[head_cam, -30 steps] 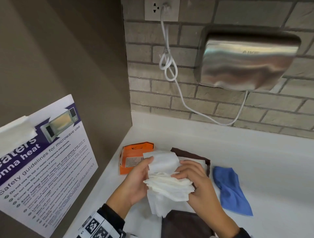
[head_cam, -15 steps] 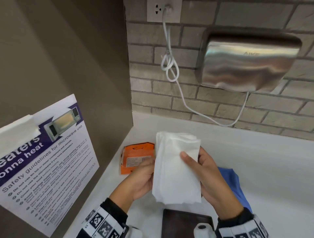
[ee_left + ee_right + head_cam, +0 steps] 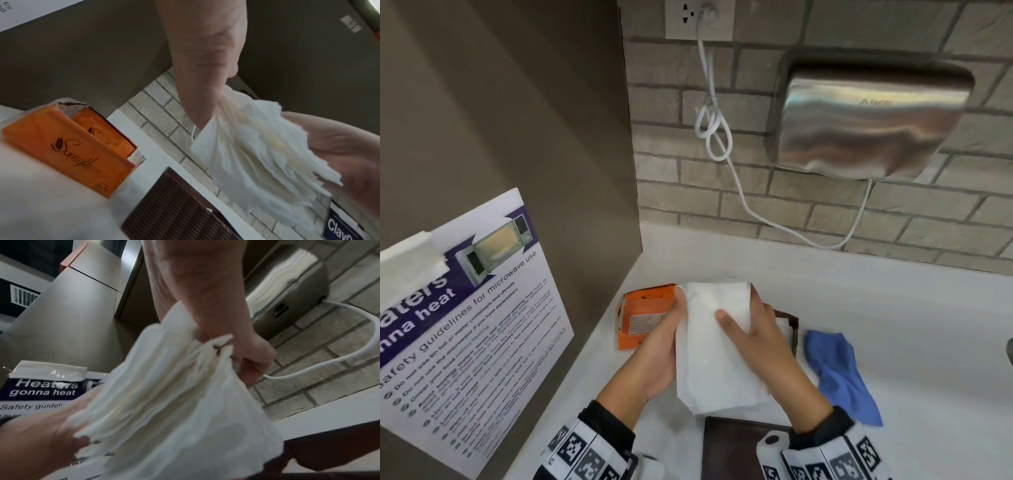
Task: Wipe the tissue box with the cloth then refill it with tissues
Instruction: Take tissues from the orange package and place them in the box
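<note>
Tissue stack (image 3: 717,346) is now coming back down from its raised position half a second ago, toward the open tissue box (image 3: 789,325).

Left hand (image 3: 654,356) and right hand (image 3: 756,346) are both clamping the stack from opposite sides, holding it above the counter (image 3: 893,308) near its back-left corner. Blue cloth (image 3: 839,373) is lying loose right of the box, so wiping is probably done. Orange tissue pack (image 3: 645,317) is sitting torn open. Remaining: seating the stack, fitting the dark lid (image 3: 736,448).

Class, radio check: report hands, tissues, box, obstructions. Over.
Left hand and right hand both grip the tissue stack, above the counter. Brown box open behind. Blue cloth lies aside, nothing blocking.
</note>
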The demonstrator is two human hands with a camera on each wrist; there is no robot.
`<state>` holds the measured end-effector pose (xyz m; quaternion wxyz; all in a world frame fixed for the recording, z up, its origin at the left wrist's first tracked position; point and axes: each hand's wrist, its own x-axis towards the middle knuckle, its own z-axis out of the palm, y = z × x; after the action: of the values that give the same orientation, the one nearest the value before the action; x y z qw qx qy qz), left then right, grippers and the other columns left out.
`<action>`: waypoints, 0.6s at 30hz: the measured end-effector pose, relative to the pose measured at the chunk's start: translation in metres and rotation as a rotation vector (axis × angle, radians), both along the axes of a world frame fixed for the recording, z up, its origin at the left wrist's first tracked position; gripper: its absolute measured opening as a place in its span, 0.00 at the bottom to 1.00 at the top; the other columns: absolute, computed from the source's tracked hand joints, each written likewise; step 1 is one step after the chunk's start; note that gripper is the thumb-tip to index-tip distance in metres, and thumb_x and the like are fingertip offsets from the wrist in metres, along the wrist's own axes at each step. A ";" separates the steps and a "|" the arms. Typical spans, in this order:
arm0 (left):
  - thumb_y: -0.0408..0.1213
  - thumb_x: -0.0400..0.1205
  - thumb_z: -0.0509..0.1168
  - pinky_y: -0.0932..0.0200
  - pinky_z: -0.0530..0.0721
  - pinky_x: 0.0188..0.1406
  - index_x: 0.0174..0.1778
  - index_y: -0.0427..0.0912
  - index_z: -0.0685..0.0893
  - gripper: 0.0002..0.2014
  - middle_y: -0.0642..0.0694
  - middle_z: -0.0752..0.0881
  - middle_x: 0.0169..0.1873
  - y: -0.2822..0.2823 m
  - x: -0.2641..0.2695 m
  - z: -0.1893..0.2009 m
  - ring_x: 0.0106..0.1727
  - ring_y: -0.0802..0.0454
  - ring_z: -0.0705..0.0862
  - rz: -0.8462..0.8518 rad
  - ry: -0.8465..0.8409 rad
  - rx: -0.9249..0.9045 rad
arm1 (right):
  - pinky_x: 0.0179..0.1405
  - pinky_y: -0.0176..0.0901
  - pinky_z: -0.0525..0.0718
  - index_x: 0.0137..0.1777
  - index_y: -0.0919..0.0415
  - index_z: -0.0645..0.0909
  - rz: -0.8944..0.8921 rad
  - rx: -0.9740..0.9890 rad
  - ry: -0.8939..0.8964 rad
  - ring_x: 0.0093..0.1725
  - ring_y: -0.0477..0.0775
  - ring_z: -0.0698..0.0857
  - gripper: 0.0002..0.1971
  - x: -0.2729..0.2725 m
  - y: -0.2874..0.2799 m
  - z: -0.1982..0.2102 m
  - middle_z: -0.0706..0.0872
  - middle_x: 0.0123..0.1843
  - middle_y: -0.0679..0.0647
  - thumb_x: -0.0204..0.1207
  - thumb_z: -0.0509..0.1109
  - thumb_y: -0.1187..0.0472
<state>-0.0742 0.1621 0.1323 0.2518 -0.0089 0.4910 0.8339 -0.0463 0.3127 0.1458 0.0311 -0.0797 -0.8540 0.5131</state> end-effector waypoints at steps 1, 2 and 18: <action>0.51 0.76 0.67 0.41 0.86 0.60 0.63 0.43 0.85 0.23 0.37 0.89 0.58 0.002 0.002 0.001 0.59 0.40 0.89 -0.013 0.011 -0.023 | 0.45 0.29 0.73 0.78 0.47 0.60 0.008 -0.042 -0.023 0.61 0.47 0.77 0.29 -0.001 -0.001 -0.002 0.74 0.67 0.49 0.80 0.65 0.47; 0.48 0.73 0.71 0.39 0.85 0.60 0.62 0.43 0.86 0.22 0.37 0.90 0.55 0.005 0.003 0.000 0.57 0.39 0.89 -0.022 0.023 -0.067 | 0.39 0.24 0.75 0.74 0.45 0.63 0.024 -0.106 -0.024 0.56 0.42 0.79 0.24 -0.001 -0.003 -0.003 0.77 0.64 0.47 0.80 0.65 0.48; 0.35 0.78 0.69 0.51 0.84 0.37 0.51 0.43 0.80 0.08 0.41 0.86 0.52 -0.006 -0.015 -0.016 0.49 0.45 0.87 0.278 0.050 -0.082 | 0.59 0.58 0.86 0.62 0.57 0.84 -0.118 -0.815 -0.110 0.57 0.57 0.90 0.23 0.016 0.028 -0.034 0.91 0.56 0.55 0.65 0.81 0.61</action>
<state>-0.0893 0.1558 0.1167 0.1210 -0.0667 0.5249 0.8399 -0.0307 0.3404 0.1121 -0.0191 -0.1616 -0.5752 0.8016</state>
